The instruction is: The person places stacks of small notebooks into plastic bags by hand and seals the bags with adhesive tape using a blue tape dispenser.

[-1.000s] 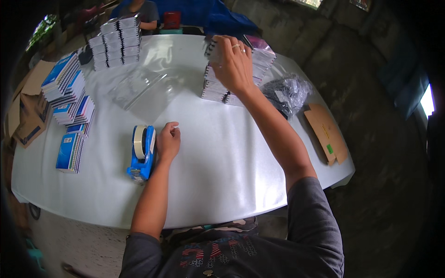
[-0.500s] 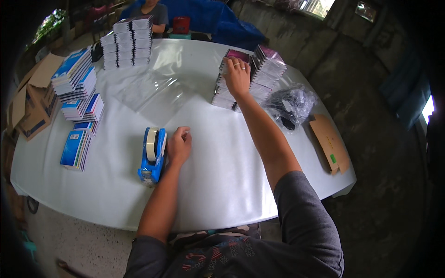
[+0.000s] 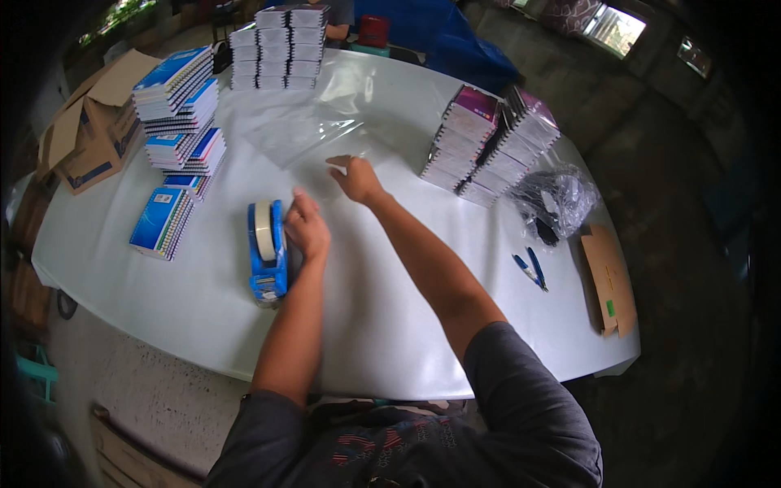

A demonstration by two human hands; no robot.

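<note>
On the counter [image 3: 407, 350], I see notebooks [image 3: 171, 153] at the left, right of them a tape dispenser [image 3: 268, 272], plastic sheets [image 3: 321, 138] behind it. Over to the right, book stacks [image 3: 461, 142] stand beside a plastic bag [image 3: 561, 195], pliers [image 3: 535, 264] in front.

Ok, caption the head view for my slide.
Right hand near clear plastic, left hand by a blue tape dispenser, stacked blue notebooks on a white table.

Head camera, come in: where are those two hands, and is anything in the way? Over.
Left hand beside blue tape dispenser, contact unclear. Right hand by clear plastic, fingers parted. Blue notebooks off left, not in the way.
</note>
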